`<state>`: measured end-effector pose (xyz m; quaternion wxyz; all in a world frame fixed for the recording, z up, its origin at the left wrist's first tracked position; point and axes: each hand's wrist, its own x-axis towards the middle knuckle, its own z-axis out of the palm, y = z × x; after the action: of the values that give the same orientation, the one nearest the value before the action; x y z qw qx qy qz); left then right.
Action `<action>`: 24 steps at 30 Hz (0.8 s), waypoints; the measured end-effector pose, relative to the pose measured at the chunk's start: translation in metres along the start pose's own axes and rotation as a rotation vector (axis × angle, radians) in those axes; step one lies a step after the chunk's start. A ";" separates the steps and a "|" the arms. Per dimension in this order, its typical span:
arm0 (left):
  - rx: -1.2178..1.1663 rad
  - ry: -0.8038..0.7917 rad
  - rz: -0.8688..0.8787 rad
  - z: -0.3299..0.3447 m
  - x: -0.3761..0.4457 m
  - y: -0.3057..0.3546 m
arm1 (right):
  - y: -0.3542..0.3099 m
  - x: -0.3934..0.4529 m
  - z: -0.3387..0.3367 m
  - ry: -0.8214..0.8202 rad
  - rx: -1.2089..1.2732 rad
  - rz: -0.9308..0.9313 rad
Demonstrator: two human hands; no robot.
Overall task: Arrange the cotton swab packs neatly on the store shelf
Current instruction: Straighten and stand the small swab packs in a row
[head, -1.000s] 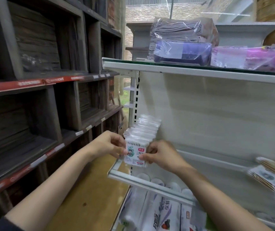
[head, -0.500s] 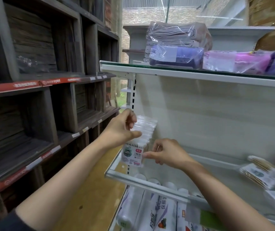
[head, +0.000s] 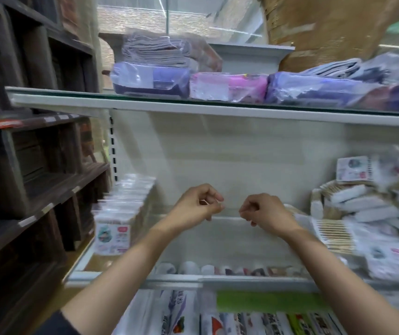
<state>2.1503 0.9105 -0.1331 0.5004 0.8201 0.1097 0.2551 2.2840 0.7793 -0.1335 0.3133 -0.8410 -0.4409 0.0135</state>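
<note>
A tidy row of cotton swab packs (head: 116,228) stands upright at the left end of the white shelf (head: 193,282), the front pack showing a printed label. A loose, jumbled pile of swab packs (head: 367,213) lies at the shelf's right end. My left hand (head: 196,204) and my right hand (head: 266,211) hover side by side over the bare middle of the shelf, between the row and the pile. Both have their fingers curled in and hold nothing. The frame is motion-blurred.
An upper shelf (head: 193,108) close overhead carries bagged cloths (head: 152,78) in purple and pink. Dark wooden shelving (head: 36,165) stands at the left. Below the shelf rim lie rolled plastic-wrapped goods (head: 181,315).
Both hands let go of the front pack in the left row and moved right to the shelf's middle. The view swung right, bringing the jumbled pile into sight.
</note>
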 end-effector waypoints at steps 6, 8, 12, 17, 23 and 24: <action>-0.018 -0.114 0.003 0.031 0.026 0.001 | 0.039 -0.011 -0.023 0.113 -0.246 0.111; -0.036 -0.142 0.000 0.037 0.032 0.002 | 0.048 -0.014 -0.023 0.063 -0.375 0.133; -0.086 -0.160 -0.034 0.044 0.040 -0.002 | 0.053 -0.014 -0.015 0.011 -0.642 0.054; -0.141 -0.121 -0.091 0.041 0.045 -0.018 | 0.037 -0.004 -0.012 0.102 -0.476 0.027; -0.485 0.091 -0.226 0.026 0.049 -0.035 | 0.011 0.015 0.002 0.155 0.718 0.073; -0.575 0.052 -0.227 0.023 0.048 -0.034 | 0.008 0.019 0.006 0.121 0.878 0.094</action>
<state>2.2061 0.9300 -0.1563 0.7343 0.6205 0.1368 0.2390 2.3001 0.7932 -0.1378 0.6649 -0.6466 -0.3358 0.1644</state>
